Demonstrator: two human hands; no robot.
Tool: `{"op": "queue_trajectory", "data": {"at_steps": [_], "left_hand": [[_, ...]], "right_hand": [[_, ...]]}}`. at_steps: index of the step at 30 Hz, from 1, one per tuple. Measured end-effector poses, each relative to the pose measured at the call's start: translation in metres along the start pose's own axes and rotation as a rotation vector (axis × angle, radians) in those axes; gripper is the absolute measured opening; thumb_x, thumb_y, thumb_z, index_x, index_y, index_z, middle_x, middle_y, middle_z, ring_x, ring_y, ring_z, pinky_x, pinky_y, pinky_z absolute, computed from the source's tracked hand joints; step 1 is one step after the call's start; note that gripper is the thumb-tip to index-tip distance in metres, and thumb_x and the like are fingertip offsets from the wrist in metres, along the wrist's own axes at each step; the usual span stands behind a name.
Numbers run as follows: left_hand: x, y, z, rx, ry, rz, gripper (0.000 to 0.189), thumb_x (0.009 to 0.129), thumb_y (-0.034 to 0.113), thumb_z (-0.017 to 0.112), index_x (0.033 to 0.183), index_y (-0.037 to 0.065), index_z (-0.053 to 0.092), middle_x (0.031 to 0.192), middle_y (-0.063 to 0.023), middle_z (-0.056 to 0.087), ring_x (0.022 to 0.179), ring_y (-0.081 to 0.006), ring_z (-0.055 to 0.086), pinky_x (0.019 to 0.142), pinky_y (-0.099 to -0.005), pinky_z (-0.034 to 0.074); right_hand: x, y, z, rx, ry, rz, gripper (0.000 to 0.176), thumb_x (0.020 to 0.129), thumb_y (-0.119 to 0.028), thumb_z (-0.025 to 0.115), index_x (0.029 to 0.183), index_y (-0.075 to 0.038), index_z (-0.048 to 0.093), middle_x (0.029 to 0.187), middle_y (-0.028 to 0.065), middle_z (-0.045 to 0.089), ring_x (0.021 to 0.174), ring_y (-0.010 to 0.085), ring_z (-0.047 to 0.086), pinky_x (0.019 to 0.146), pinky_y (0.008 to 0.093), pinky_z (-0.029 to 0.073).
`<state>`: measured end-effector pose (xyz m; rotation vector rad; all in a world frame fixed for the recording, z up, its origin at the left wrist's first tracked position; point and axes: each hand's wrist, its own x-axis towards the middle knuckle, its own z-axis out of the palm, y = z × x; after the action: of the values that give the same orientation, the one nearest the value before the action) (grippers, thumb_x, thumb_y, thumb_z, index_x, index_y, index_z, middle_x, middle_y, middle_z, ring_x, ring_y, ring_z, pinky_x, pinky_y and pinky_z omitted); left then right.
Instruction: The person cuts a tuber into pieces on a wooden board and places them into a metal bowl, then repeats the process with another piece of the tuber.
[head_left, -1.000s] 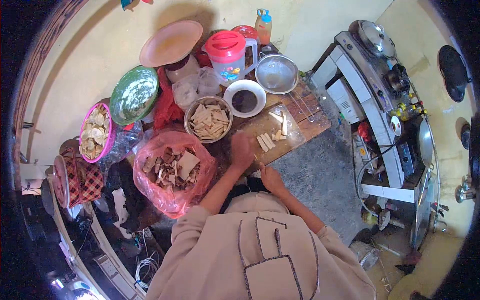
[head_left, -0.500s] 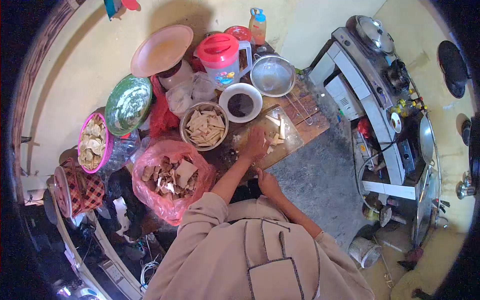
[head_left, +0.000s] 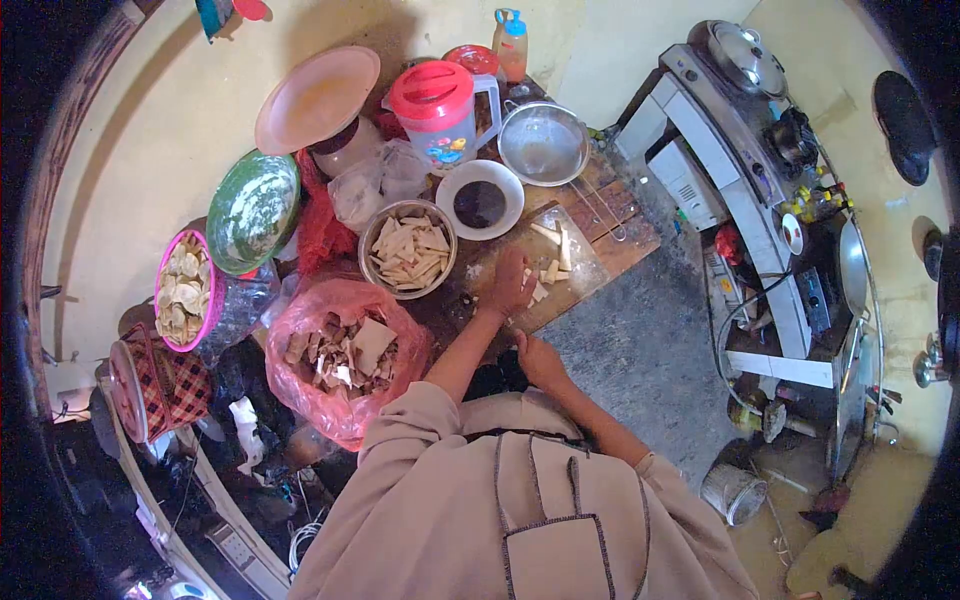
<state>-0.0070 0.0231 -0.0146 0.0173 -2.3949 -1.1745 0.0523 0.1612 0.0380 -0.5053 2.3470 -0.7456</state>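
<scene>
On a wet cutting board [head_left: 585, 270], my left hand [head_left: 512, 285] has its fingers curled around a pale cut piece, which shows at their edge. Short pale pieces [head_left: 550, 272] and a few longer pale strips [head_left: 565, 250] lie beside it on the board. My right hand [head_left: 540, 360] is closed at the near edge of the board; what it grips is hidden. Left of the board stands a metal bowl [head_left: 375, 280] full of pale cut strips [head_left: 410, 250]. Behind my left hand is a white bowl [head_left: 512, 205] of dark liquid.
A pink plastic bag [head_left: 290, 390] of peelings stands at left. Around the back are a red-lidded pitcher [head_left: 435, 110], a sieve [head_left: 545, 145], a green basin [head_left: 255, 210] and a pink-rimmed basket [head_left: 185, 290] of slices. A stove [head_left: 715, 120] stands at right.
My left hand has shifted slightly and its fingers have drawn in from spread to curled beside the pale pieces. My right hand stays closed in nearly the same place.
</scene>
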Motion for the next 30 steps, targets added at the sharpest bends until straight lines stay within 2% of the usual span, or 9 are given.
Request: {"op": "queue_trajectory", "data": {"at_steps": [3, 5, 9, 12, 15, 18, 21, 24, 30], "left_hand": [[-0.003, 0.003, 0.001, 0.149, 0.061, 0.163, 0.031, 0.073, 0.024, 0.051, 0.087, 0.000, 0.038, 0.082, -0.0187, 0.037, 0.079, -0.0357, 0.038, 0.069, -0.0426, 0.031], [0.002, 0.005, -0.002, 0.153, 0.063, 0.186, 0.031, 0.072, 0.024, 0.051, 0.087, 0.000, 0.038, 0.081, -0.0187, 0.038, 0.078, -0.0355, 0.038, 0.069, -0.0426, 0.032], [0.000, 0.002, -0.004, -0.029, 0.039, 0.024, 0.030, 0.071, 0.023, 0.053, 0.087, 0.000, 0.040, 0.082, -0.0196, 0.039, 0.079, -0.0361, 0.039, 0.070, -0.0425, 0.032], [-0.010, 0.000, -0.006, -0.004, -0.055, 0.045, 0.030, 0.070, 0.022, 0.054, 0.087, 0.000, 0.041, 0.083, -0.0199, 0.040, 0.080, -0.0362, 0.040, 0.071, -0.0425, 0.033], [-0.011, -0.003, -0.005, 0.029, -0.022, 0.069, 0.026, 0.071, 0.020, 0.052, 0.085, 0.000, 0.043, 0.081, -0.0191, 0.041, 0.079, -0.0359, 0.041, 0.072, -0.0423, 0.033], [0.014, 0.002, -0.002, -0.069, 0.122, 0.016, 0.019, 0.075, 0.016, 0.049, 0.085, 0.001, 0.044, 0.079, -0.0178, 0.043, 0.076, -0.0346, 0.043, 0.071, -0.0410, 0.035], [0.024, 0.015, -0.019, -0.236, 0.147, -0.139, 0.014, 0.080, 0.013, 0.046, 0.086, 0.001, 0.046, 0.078, -0.0162, 0.047, 0.073, -0.0322, 0.048, 0.068, -0.0385, 0.039], [0.012, 0.036, -0.047, -0.222, 0.201, -0.228, 0.014, 0.082, 0.013, 0.046, 0.090, 0.001, 0.047, 0.078, -0.0150, 0.050, 0.071, -0.0305, 0.051, 0.065, -0.0360, 0.042], [-0.058, 0.020, -0.054, 0.045, 0.162, -0.341, 0.016, 0.079, 0.010, 0.051, 0.093, 0.002, 0.048, 0.085, -0.0153, 0.051, 0.077, -0.0302, 0.052, 0.071, -0.0369, 0.042]], "right_hand": [[0.009, 0.022, 0.023, -0.057, -0.010, 0.122, 0.047, 0.091, -0.032, 0.027, 0.085, 0.004, 0.057, 0.080, 0.0273, 0.056, 0.076, 0.0443, 0.053, 0.069, 0.0514, 0.042], [0.022, 0.039, 0.037, -0.077, 0.005, 0.058, 0.048, 0.091, -0.033, 0.027, 0.086, 0.004, 0.057, 0.079, 0.0270, 0.057, 0.075, 0.0442, 0.054, 0.068, 0.0515, 0.042], [0.011, 0.022, 0.021, -0.192, -0.022, -0.074, 0.050, 0.090, -0.036, 0.027, 0.085, 0.004, 0.057, 0.079, 0.0272, 0.057, 0.073, 0.0437, 0.055, 0.068, 0.0512, 0.043], [0.010, 0.019, 0.028, -0.184, 0.028, 0.084, 0.051, 0.090, -0.037, 0.027, 0.087, 0.003, 0.057, 0.079, 0.0262, 0.058, 0.072, 0.0422, 0.056, 0.066, 0.0496, 0.045], [-0.001, 0.008, 0.020, -0.217, 0.065, -0.049, 0.055, 0.090, -0.040, 0.025, 0.081, 0.004, 0.057, 0.073, 0.0267, 0.057, 0.068, 0.0402, 0.058, 0.061, 0.0478, 0.046], [0.020, 0.034, 0.030, 0.219, 0.182, -0.304, 0.063, 0.089, -0.049, 0.023, 0.071, 0.003, 0.054, 0.059, 0.0229, 0.055, 0.056, 0.0354, 0.058, 0.050, 0.0443, 0.045], [0.019, 0.036, 0.013, 0.293, -0.155, 0.068, 0.069, 0.086, -0.056, 0.021, 0.063, 0.002, 0.051, 0.051, 0.0173, 0.051, 0.049, 0.0300, 0.055, 0.047, 0.0412, 0.043], [0.020, 0.038, 0.005, 0.426, -0.285, 0.258, 0.072, 0.084, -0.060, 0.021, 0.060, 0.001, 0.051, 0.048, 0.0133, 0.048, 0.047, 0.0263, 0.054, 0.048, 0.0389, 0.043], [0.032, 0.063, 0.018, 0.264, 0.022, -0.077, 0.069, 0.088, -0.053, 0.019, 0.066, 0.004, 0.052, 0.052, 0.0175, 0.050, 0.053, 0.0321, 0.055, 0.056, 0.0418, 0.043]]}}
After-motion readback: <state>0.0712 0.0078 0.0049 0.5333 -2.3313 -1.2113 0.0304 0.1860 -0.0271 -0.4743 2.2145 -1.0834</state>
